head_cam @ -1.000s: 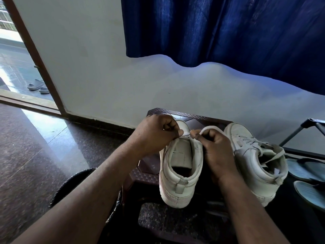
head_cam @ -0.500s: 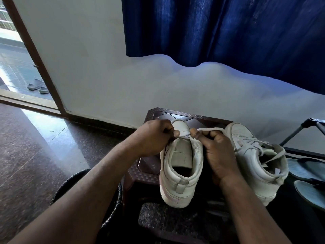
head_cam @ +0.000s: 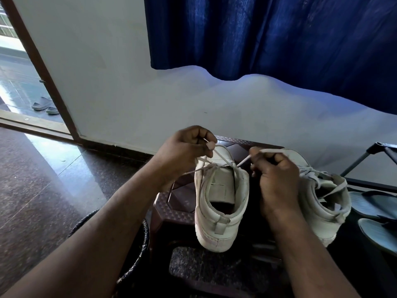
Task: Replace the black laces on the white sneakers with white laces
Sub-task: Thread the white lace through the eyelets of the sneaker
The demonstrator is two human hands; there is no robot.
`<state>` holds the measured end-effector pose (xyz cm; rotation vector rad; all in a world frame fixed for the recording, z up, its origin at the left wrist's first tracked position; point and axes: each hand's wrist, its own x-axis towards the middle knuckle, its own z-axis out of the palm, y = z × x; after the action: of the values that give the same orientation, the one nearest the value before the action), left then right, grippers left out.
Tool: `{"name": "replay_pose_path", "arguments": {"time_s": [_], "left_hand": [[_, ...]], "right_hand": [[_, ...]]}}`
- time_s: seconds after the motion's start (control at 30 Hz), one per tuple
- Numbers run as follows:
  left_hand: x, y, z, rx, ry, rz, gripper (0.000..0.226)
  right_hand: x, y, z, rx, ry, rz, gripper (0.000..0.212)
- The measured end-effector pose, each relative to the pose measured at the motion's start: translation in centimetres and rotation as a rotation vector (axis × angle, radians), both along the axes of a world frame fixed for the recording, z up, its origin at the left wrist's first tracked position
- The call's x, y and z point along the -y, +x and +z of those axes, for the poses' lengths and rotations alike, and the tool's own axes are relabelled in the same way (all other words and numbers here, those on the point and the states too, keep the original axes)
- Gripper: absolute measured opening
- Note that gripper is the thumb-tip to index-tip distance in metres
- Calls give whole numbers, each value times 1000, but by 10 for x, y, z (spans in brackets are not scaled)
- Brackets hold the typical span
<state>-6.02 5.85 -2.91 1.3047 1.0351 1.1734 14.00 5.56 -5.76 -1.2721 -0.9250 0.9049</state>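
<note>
Left hand [head_cam: 182, 153] and right hand [head_cam: 277, 175] have drawn apart, each pinching the limp white lace [head_cam: 224, 158] crossed between them; probably best gripped near its tips.

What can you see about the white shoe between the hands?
The white sneaker looks like smooth leather, slightly scuffed, heel toward the camera with a pull tab behind. It rests on a dark brown stool. A white lace crosses its top; the left hand and right hand each pinch one end.

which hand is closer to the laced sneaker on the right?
Right. The right hand is right beside the laced sneaker, overlapping its left side; the left hand is across the other sneaker, farther left.
</note>
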Motion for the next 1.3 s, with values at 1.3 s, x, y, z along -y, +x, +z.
{"name": "replay_pose_path", "arguments": {"time_s": [1.3], "left_hand": [[-6, -7, -4, 113, 120, 223, 20]], "right_hand": [[1, -1, -9, -95, -66, -42, 8]]}}
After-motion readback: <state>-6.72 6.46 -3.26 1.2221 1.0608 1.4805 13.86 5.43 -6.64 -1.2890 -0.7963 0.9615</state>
